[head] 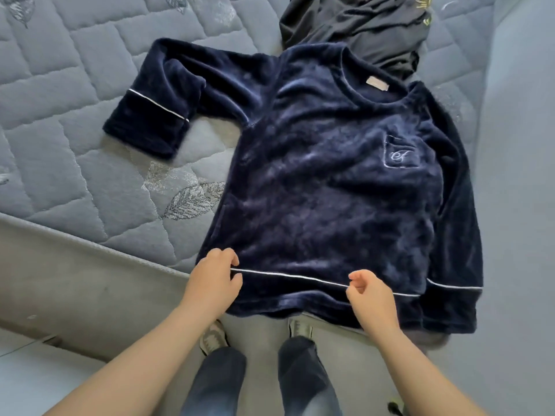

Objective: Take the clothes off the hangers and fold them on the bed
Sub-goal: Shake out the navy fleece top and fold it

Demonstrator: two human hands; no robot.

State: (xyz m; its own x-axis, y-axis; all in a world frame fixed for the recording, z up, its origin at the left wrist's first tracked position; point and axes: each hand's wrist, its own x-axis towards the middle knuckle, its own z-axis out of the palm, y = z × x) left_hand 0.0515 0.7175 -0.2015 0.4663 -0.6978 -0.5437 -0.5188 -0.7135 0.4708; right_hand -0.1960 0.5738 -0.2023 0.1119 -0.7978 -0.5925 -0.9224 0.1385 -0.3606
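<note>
**As the hem is squared up, the folding waits to begin**

Where the white piping [291, 276] runs along the hem, the fingers [230, 259] of the left hand [214, 279] are curled round the near corner and pinch the cloth. The right hand [371, 297] sits further along the same line with its fingers bent at the piping. Whether they nip the cloth or only rest on it cannot be told.

Both hands are on a navy fleece top [330, 190]. It lies face up and flat on the bed [75, 145], off its hanger, with the neck away from the person and the hem at the near edge of the mattress. One sleeve [150, 115] is bent out to the side; the other sleeve [456, 250] lies down along the body. Dark clothes [360, 25] are heaped just beyond the collar, touching it.

This looks like the laying-out before the first fold. The next move seems to call for a firm hold with both hands, then the sleeves brought in over the body, clear of the heap.
</note>
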